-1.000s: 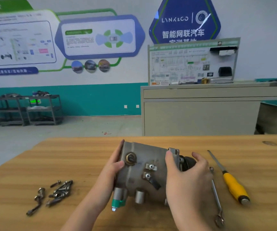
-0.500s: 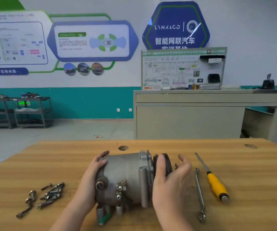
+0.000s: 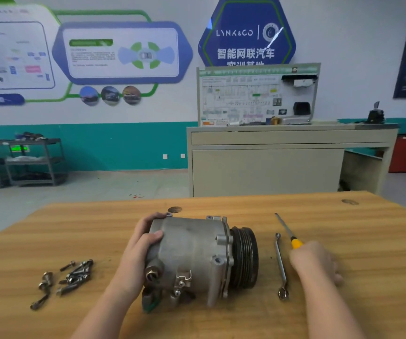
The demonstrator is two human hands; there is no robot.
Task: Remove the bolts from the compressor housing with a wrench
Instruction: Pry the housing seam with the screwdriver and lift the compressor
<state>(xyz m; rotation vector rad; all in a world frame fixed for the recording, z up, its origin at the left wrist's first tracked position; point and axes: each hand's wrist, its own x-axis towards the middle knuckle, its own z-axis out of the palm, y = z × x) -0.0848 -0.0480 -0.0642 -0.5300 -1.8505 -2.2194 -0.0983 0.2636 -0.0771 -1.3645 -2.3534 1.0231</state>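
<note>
Compressor housing [image 3: 192,255] on its side on wooden table [image 3: 343,314], left hand [image 3: 139,250] curled round its rear end. Wrench [image 3: 281,265] flat just beside right hand [image 3: 315,261]; that grip unclear, over yellow screwdriver [image 3: 292,237]. Bolts [image 3: 71,277] loose leftward.

Dull grey cast-metal compressor housing [image 3: 192,250] under my left hand [image 3: 136,255]: matt, slightly grainy, no shine. Black ribbed pulley [image 3: 244,258] on its end has a faint satin sheen. Slim bright-steel wrench [image 3: 281,265] is smooth and polished, glinting at the ring end. Yellow-handled screwdriver [image 3: 292,238]: glossy plastic grip, bare metal shaft. Loose steel bolts [image 3: 72,277] are semi-bright. Tabletop of pale wood [image 3: 50,228]: smooth, visible grain, low lustre.
</note>
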